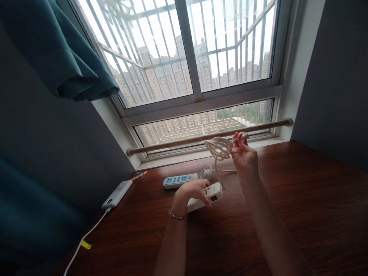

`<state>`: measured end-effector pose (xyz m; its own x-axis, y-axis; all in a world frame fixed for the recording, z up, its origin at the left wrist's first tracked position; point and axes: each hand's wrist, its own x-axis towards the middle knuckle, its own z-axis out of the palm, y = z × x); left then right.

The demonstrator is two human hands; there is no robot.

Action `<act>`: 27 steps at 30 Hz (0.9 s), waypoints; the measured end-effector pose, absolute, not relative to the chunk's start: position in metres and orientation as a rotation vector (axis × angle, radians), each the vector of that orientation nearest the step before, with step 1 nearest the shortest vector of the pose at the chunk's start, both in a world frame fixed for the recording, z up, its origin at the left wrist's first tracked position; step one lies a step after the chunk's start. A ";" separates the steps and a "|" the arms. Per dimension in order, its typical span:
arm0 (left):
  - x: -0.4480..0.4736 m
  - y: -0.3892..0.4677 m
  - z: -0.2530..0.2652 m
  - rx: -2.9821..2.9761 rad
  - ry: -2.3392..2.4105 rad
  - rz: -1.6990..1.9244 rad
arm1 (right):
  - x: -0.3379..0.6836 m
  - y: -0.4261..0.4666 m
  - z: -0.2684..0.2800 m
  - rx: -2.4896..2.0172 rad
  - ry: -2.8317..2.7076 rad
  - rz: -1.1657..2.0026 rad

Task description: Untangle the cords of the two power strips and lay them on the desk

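My left hand [192,191] is closed around a white power strip [217,190], its thumb on the near side and fingers over the far side. A dark switch shows at the strip's right end, where the cord comes out. That cord rises to a coiled bundle [220,147] held up in the air. By the plug end of the cord, my right hand [244,153] grips it with curled fingers. Behind my left hand lies a second power strip [179,180] with blue sockets, its own coiled grey-white cord [206,172] beside it.
A white power bank [117,194] with a white cable [89,232] lies at the left edge of the brown wooden table [301,214]. A yellow tag hangs on that cable. Beyond the table, a horizontal rail [178,143] crosses the barred window; a blue-green curtain [66,57] hangs left.
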<state>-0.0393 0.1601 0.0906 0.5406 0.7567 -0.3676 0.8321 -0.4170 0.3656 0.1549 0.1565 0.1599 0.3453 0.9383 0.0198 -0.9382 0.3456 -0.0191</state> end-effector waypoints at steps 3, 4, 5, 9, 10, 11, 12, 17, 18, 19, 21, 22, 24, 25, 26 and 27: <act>-0.017 0.160 0.081 2.334 1.290 -0.274 | 0.162 0.156 0.161 -0.002 -0.016 1.204; -0.013 0.160 0.078 2.368 1.278 -0.257 | 0.165 0.156 0.162 -0.004 -0.024 1.196; -0.012 0.162 0.075 2.388 1.263 -0.252 | 0.169 0.156 0.162 -0.009 -0.034 1.184; -0.039 0.175 0.072 2.310 1.292 -0.221 | 0.195 0.155 0.161 -0.135 -0.022 1.095; -0.052 0.179 0.072 2.273 1.314 -0.173 | 0.204 0.156 0.158 -0.196 0.011 1.083; -0.065 0.183 0.073 2.253 1.331 -0.122 | 0.214 0.157 0.155 -0.261 0.057 1.092; -0.079 0.186 0.073 2.228 1.367 -0.076 | 0.223 0.159 0.150 -0.325 0.121 1.117; -0.128 0.189 0.077 2.079 1.363 -0.098 | 0.265 0.175 0.115 -0.717 0.122 1.261; -0.134 0.187 0.078 2.065 1.360 -0.097 | 0.271 0.177 0.109 -0.796 0.078 1.303; -0.140 0.186 0.079 2.054 1.354 -0.087 | 0.275 0.178 0.104 -0.861 0.061 1.351; -0.149 0.184 0.080 2.027 1.338 -0.091 | 0.282 0.180 0.098 -0.931 0.125 1.446; -0.154 0.184 0.079 2.015 1.333 -0.093 | 0.284 0.180 0.096 -0.948 0.189 1.483; -0.162 0.184 0.076 1.985 1.341 -0.100 | 0.285 0.182 0.093 -0.963 0.321 1.544; -0.166 0.184 0.074 1.968 1.341 -0.103 | 0.285 0.183 0.090 -0.970 0.378 1.567; -0.169 0.185 0.072 1.949 1.338 -0.104 | 0.284 0.185 0.086 -0.978 0.408 1.580; -0.171 0.185 0.070 1.931 1.332 -0.110 | 0.283 0.187 0.082 -0.994 0.401 1.577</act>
<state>-0.1711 0.1855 0.0701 0.4491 0.7602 -0.4695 0.8267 -0.1542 0.5411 0.2831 0.1872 0.0816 0.0319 0.6354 -0.7715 -0.9266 -0.2706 -0.2611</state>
